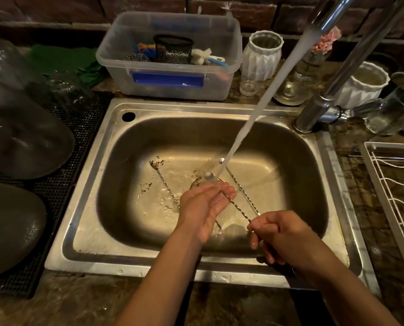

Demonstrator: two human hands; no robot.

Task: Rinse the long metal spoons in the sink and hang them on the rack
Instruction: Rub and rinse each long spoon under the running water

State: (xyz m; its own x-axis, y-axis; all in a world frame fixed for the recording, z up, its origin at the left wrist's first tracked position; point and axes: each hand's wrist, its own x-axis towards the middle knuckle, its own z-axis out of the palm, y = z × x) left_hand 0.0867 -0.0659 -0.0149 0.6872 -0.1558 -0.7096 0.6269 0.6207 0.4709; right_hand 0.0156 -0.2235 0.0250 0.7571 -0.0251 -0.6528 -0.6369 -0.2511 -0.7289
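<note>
right hand (285,234) pinches spoon (236,207) handle; left hand (205,208) fingers relaxed open beneath it. Risk: wet stem slips, drops into sink (196,108).

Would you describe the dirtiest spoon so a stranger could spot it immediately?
Look into the steel sink, at its floor left of the running water. A long twisted spoon lies there; only this one has dark crumbs round its bowl.
</note>
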